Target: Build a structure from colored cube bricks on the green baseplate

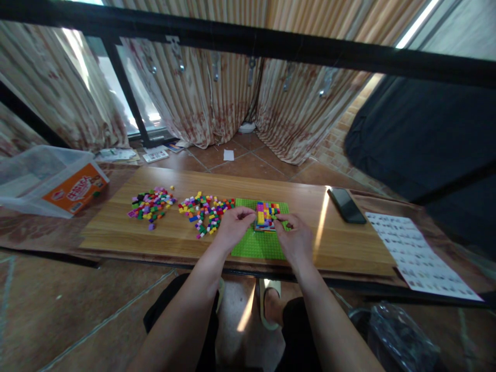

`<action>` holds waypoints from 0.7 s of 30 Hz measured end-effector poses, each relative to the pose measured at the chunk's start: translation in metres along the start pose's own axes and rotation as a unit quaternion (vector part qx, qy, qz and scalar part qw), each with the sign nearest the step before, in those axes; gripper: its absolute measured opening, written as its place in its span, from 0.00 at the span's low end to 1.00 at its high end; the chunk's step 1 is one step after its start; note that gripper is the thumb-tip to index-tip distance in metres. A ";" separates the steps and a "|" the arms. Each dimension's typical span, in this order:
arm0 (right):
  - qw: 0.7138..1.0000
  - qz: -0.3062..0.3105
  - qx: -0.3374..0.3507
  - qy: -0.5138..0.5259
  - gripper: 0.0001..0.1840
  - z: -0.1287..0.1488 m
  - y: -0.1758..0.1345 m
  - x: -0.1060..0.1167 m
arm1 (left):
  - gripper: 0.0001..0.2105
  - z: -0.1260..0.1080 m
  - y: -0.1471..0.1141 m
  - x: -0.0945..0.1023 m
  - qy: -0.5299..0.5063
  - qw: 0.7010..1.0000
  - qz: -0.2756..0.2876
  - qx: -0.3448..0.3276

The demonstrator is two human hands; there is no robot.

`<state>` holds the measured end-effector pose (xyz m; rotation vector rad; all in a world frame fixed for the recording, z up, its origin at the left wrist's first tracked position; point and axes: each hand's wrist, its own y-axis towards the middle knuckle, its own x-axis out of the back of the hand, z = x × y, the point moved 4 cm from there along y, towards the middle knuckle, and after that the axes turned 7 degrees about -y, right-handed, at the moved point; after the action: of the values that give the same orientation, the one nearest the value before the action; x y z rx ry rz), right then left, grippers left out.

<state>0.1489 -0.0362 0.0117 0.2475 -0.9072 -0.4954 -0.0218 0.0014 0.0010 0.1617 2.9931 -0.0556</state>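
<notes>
1. The block build (265, 214) sits on the green baseplate (258, 249), between both hands, right of the loose bricks (210, 211).
2. Left hand (232, 226): thumb and forefinger nearly meet at the build's left side; I cannot tell whether they pinch a brick.
3. Right hand (296, 240): thumb and fingers curl close at the build's right side; I cannot tell what they grip.
4. Risk, my judgement: lopsided pressing could pop bricks off; a slack pinch could drop one.
5. Risk: a leftward sweep of the left hand could scatter the loose bricks.
6. Writing: orange label (77, 189) on the clear bin (27, 173), left, pale characters, illegible to me; printed sheet (416, 250), right, too small to read.
</notes>
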 end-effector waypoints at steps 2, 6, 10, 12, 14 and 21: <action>1.000 0.004 0.005 -0.003 0.10 0.001 0.000 0.000 | 0.06 0.001 0.000 0.000 0.007 1.000 0.000 -0.004; 1.000 0.007 0.014 0.017 0.11 0.000 0.000 0.000 | 0.06 0.001 0.001 0.000 0.017 1.000 0.000 -0.006; 0.999 0.009 0.023 0.031 0.12 -0.001 0.001 0.000 | 0.06 0.000 0.000 -0.001 0.014 1.000 0.000 -0.001; 0.999 0.007 0.020 0.035 0.12 -0.001 0.001 0.000 | 0.06 0.000 -0.001 -0.001 0.014 1.000 0.000 -0.002; 0.999 0.004 0.017 0.041 0.12 -0.001 0.001 0.000 | 0.06 0.000 -0.001 -0.001 0.014 1.000 0.001 -0.003; 0.996 0.015 0.012 0.087 0.11 0.000 0.000 -0.006 | 0.07 0.002 0.002 0.000 0.025 1.000 0.005 -0.016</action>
<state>0.1458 -0.0332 0.0074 0.2944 -0.7465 -0.4271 -0.0212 0.0028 -0.0012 0.1774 3.0417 -0.0034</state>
